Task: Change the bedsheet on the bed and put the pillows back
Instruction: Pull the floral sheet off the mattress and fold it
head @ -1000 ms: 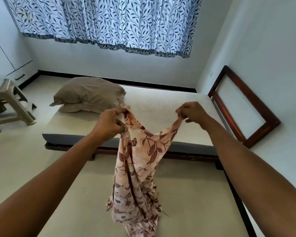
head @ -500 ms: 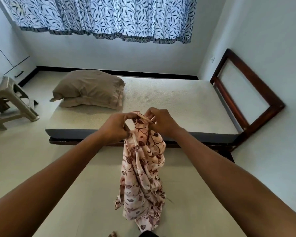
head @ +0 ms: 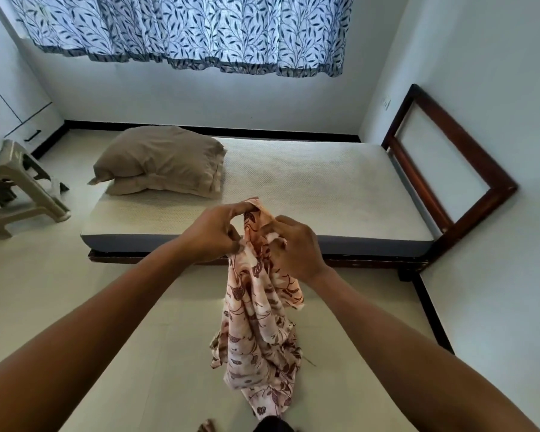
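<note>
The pale floor [head: 75, 291] fills most of the view, and a blue leaf-print curtain [head: 184, 29] hangs across the far wall. Under it stands the bed [head: 309, 185], its white textured mattress bare, with a dark grey side band and a low dark base. A brown wooden frame [head: 449, 182] rises at its right end, against the right wall. 2 brown pillows [head: 159, 157] lie stacked on the left end of the mattress, the upper one covering most of the lower. The bedsheet [head: 259, 332], peach with maroon leaves, hangs bunched in the air in front of the bed's near side and hides part of that edge. Its lower end drops toward the floor by the person's toes [head: 207, 427], and whether it touches the floor cannot be told. A beige plastic stool [head: 16, 179] stands on the floor well left of the bed, near a white cupboard [head: 0, 98]. The left hand [head: 212, 235] pinches the sheet's top edge, fingers curled on the cloth. The right hand [head: 293, 247], just beside it, grasps the same bunched top.
</note>
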